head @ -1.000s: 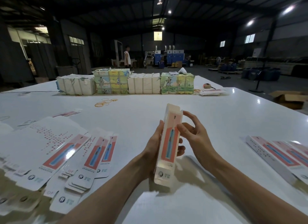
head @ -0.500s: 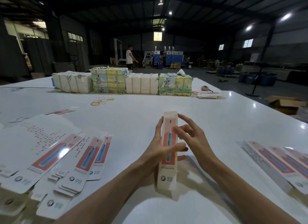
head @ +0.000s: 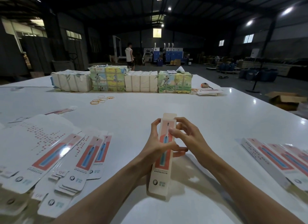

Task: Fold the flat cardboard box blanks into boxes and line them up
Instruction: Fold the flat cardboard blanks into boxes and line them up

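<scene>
Counter: a broad, glossy white counter (head: 150, 105) that catches glints from the ceiling lamps.
Room: a dim warehouse hall with a dark roof; a person (head: 129, 56) stands far back, beyond the counter.
Far edge: four wrapped bundles (head: 106, 81) stand in a row, two plain white and two printed in green and yellow.
Rubber bands: a loose scatter of rubber bands (head: 100, 100) lies just in front of the bundles.
Floor: an open brown carton (head: 285, 99) sits beside the counter on the right.
Flat blanks: flat blanks (head: 50, 150) are fanned out and overlapping on the left of the counter.
Finished boxes: finished boxes (head: 273, 158) lie side by side at the right edge.
Box: a long, narrow box (head: 162, 170), cream with a coral panel, a blue toothbrush picture and a tooth logo near its lower end.
Box position: at the centre, between both hands, standing steeply with its top flap raised; whether its lower end touches the counter cannot be told.
Left hand: the left hand (head: 156, 148) grips the box at mid-length, fingers up its left side and thumb across the front.
Right hand: the right hand (head: 188, 137) has its fingers curled at the box's upper end, thumb on the front face and forefinger at the top right edge.
</scene>
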The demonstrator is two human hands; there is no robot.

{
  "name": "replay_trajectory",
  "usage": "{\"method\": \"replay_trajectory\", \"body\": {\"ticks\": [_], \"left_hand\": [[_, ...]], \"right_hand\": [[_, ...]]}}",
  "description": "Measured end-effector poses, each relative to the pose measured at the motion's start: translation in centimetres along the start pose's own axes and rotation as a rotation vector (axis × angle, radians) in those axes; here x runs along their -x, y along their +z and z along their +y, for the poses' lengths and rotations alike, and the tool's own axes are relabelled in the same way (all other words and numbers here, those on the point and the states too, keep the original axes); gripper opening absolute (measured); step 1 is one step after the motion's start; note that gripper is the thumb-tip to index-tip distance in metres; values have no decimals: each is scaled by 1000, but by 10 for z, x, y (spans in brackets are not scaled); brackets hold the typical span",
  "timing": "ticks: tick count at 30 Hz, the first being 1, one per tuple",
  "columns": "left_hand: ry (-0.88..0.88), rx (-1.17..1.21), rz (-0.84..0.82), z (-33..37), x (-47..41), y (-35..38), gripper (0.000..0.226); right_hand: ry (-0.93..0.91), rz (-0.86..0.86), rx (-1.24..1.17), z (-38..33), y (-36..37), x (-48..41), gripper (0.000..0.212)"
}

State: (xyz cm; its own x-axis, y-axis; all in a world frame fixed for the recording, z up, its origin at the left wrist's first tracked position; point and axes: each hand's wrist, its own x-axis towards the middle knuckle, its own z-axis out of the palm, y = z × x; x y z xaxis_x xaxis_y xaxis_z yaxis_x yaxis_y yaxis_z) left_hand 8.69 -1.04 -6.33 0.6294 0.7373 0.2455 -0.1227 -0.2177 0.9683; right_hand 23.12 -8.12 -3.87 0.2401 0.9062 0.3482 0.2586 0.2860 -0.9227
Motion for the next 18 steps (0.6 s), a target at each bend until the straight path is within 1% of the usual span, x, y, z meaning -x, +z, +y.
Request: {"method": "replay_trajectory", "body": {"ticks": [4,6,8,11,13,18], "left_hand": [[-7,26,-4,2,1,2,88],[-21,42,-9,3,2,3,88],[-47,72,-34,2,2,2,93],[-68,71,-106,1,3,4,102],[-65,51,-130,0,4,7,103],[-88,16,-149,2,7,7,101]], "right_hand": [[0,-20,1,3,0,0,36],[2,-13,-13,7,1,1,37],[38,37,-61,9,2,0,36],[104,160,-130,11,-2,-6,34],[67,173,-97,12,-6,-7,29],[-45,190,37,11,-13,-5,27]]}}
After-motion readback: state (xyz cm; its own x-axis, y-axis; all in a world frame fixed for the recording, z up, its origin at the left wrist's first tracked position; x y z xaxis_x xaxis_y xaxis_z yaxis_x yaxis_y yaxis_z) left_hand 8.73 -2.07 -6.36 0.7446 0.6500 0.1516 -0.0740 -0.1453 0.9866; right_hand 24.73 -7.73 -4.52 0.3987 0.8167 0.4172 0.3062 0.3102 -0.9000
